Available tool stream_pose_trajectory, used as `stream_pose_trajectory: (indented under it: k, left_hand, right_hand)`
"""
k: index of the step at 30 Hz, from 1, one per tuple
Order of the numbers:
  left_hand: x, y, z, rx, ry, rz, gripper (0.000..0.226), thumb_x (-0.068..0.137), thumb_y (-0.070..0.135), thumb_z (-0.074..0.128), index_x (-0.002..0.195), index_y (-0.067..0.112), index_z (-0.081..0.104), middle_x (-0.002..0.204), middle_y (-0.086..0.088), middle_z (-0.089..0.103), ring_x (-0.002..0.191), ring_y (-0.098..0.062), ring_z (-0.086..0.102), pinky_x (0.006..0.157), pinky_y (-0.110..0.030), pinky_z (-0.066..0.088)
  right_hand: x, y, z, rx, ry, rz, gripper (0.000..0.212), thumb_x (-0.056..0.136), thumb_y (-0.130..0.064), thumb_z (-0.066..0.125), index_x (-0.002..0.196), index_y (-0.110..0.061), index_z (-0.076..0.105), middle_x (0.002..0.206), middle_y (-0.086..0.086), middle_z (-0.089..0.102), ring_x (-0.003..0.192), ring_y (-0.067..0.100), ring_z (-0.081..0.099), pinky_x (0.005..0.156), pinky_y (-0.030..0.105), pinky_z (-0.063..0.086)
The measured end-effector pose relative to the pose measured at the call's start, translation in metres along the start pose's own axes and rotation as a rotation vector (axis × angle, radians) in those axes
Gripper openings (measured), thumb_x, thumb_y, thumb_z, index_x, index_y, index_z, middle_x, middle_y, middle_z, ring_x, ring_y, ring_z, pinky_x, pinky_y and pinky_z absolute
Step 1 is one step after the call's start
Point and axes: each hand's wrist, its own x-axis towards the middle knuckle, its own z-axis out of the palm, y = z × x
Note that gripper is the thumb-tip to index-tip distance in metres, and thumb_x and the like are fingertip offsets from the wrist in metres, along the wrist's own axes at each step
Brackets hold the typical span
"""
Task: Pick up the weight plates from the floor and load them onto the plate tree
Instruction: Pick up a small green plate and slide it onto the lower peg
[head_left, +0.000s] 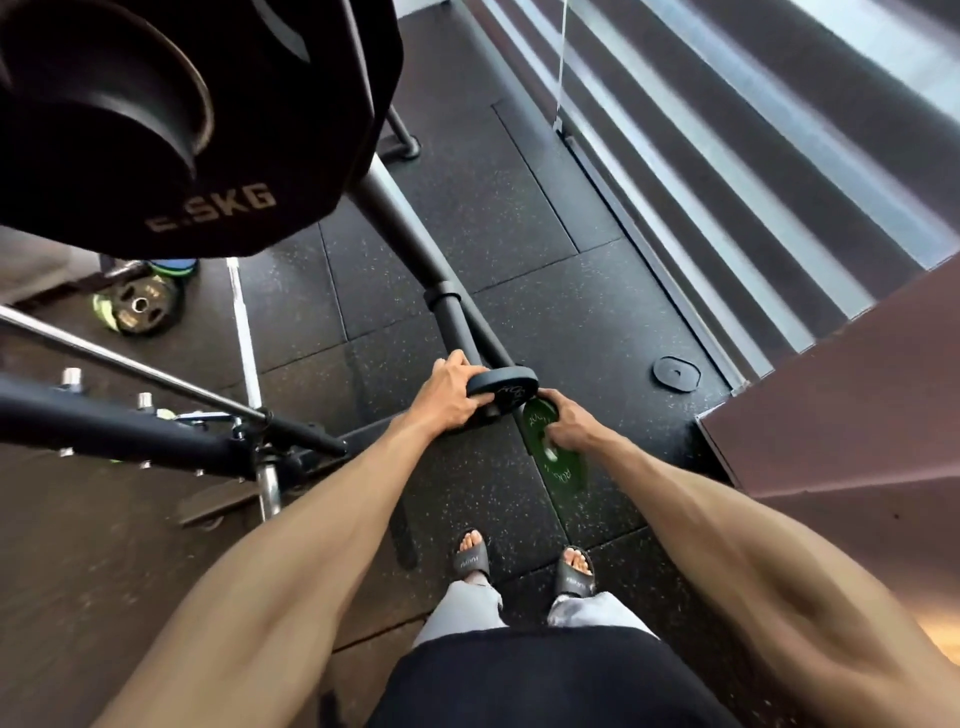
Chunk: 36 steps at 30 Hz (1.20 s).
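My left hand (449, 397) grips a small black weight plate (506, 387) by its rim, at the low end of the plate tree's black sloping post (410, 228). Just right of it, my right hand (569, 428) holds a small green plate (558, 467) on edge, fingers curled over its rim. The two plates nearly touch. Black plates marked in KG (156, 124) hang on an upper peg of the tree, very close to the camera at the top left.
A barbell (130, 364) and a black rack frame (156, 436) cross the left side. More plates (137, 306) lie on the floor beyond. A black floor pad (675, 373) sits right of the hands. A brown ledge (831, 415) and window blinds run along the right. My sandalled feet (524, 566) stand below.
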Motion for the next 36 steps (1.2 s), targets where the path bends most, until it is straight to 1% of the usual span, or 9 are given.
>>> stream_pose_trajectory:
  k: [6, 8, 12, 20, 23, 28, 31, 34, 36]
  left_hand:
    - [0.034, -0.01, -0.022, 0.077, 0.082, 0.026, 0.047, 0.091, 0.029, 0.069, 0.135, 0.014, 0.059, 0.108, -0.007, 0.046, 0.109, -0.027, 0.046, 0.1, -0.045, 0.044]
    - [0.048, -0.013, -0.031, 0.097, 0.104, 0.024, 0.048, 0.09, 0.029, 0.07, 0.134, 0.014, 0.06, 0.11, -0.008, 0.047, 0.11, -0.028, 0.046, 0.099, -0.046, 0.044]
    - [0.077, -0.018, -0.049, 0.149, 0.16, 0.008, 0.047, 0.09, 0.029, 0.07, 0.134, 0.016, 0.06, 0.116, -0.01, 0.048, 0.113, -0.03, 0.045, 0.098, -0.047, 0.045]
    - [0.106, -0.025, -0.064, 0.252, 0.328, -0.018, 0.036, 0.093, 0.03, 0.066, 0.126, 0.018, 0.062, 0.117, -0.01, 0.049, 0.114, -0.032, 0.045, 0.084, -0.047, 0.052]
    - [0.099, -0.025, -0.06, 0.251, 0.462, -0.05, 0.035, 0.09, 0.032, 0.069, 0.12, 0.016, 0.061, 0.116, -0.014, 0.051, 0.112, -0.032, 0.05, 0.083, -0.046, 0.053]
    - [0.069, -0.023, -0.045, 0.351, 0.652, -0.069, 0.048, 0.084, 0.021, 0.072, 0.126, 0.016, 0.048, 0.12, -0.015, 0.049, 0.108, -0.03, 0.052, 0.088, -0.042, 0.044]
    - [0.04, -0.025, -0.021, 0.344, 0.725, -0.074, 0.035, 0.083, 0.007, 0.063, 0.116, 0.014, 0.052, 0.115, -0.013, 0.051, 0.105, -0.029, 0.051, 0.086, -0.04, 0.045]
    - [0.008, -0.027, 0.004, 0.177, 0.575, -0.053, 0.015, 0.085, 0.002, 0.049, 0.094, 0.012, 0.056, 0.097, -0.01, 0.059, 0.084, -0.031, 0.059, 0.074, -0.041, 0.049]
    - [-0.008, -0.033, 0.019, 0.033, 0.362, -0.075, 0.019, 0.083, 0.004, 0.043, 0.089, 0.015, 0.058, 0.093, -0.008, 0.065, 0.079, -0.031, 0.063, 0.072, -0.042, 0.053]
  right_hand:
    - [0.023, -0.028, -0.011, -0.069, 0.009, -0.024, 0.085, 0.084, 0.003, 0.049, 0.157, -0.029, 0.02, 0.144, 0.012, 0.051, 0.119, 0.029, 0.057, 0.09, 0.031, 0.049]
    - [0.029, -0.035, -0.011, -0.147, 0.009, 0.005, 0.077, 0.088, 0.0, 0.047, 0.156, -0.019, 0.017, 0.138, 0.016, 0.055, 0.116, 0.031, 0.058, 0.091, 0.037, 0.05]
    - [0.033, -0.037, -0.01, -0.261, 0.018, 0.079, 0.053, 0.093, -0.004, 0.045, 0.143, 0.002, 0.029, 0.129, 0.019, 0.058, 0.111, 0.031, 0.059, 0.076, 0.034, 0.042]
    - [0.025, -0.01, -0.005, -0.368, -0.041, 0.041, 0.021, 0.09, -0.007, 0.047, 0.111, -0.009, 0.045, 0.111, 0.013, 0.061, 0.092, 0.028, 0.059, 0.075, 0.037, 0.049]
    - [0.016, -0.007, -0.003, -0.405, -0.071, -0.019, 0.026, 0.089, -0.007, 0.048, 0.114, -0.009, 0.047, 0.112, 0.013, 0.064, 0.095, 0.032, 0.062, 0.074, 0.035, 0.048]
    - [-0.002, -0.019, 0.002, -0.478, -0.164, -0.133, 0.026, 0.086, -0.009, 0.052, 0.112, -0.011, 0.052, 0.11, 0.012, 0.066, 0.094, 0.029, 0.062, 0.073, 0.032, 0.047]
    - [-0.013, -0.028, 0.006, -0.523, -0.21, -0.211, 0.022, 0.086, -0.009, 0.054, 0.108, -0.01, 0.054, 0.099, 0.008, 0.064, 0.088, 0.027, 0.061, 0.069, 0.03, 0.044]
    - [-0.026, -0.039, 0.009, -0.545, -0.235, -0.308, 0.031, 0.086, -0.01, 0.058, 0.118, -0.009, 0.057, 0.103, 0.008, 0.065, 0.085, 0.022, 0.058, 0.069, 0.026, 0.042]
    - [-0.034, -0.048, 0.009, -0.56, -0.237, -0.367, 0.034, 0.087, -0.012, 0.06, 0.121, -0.008, 0.058, 0.107, 0.009, 0.067, 0.085, 0.02, 0.057, 0.07, 0.026, 0.042]
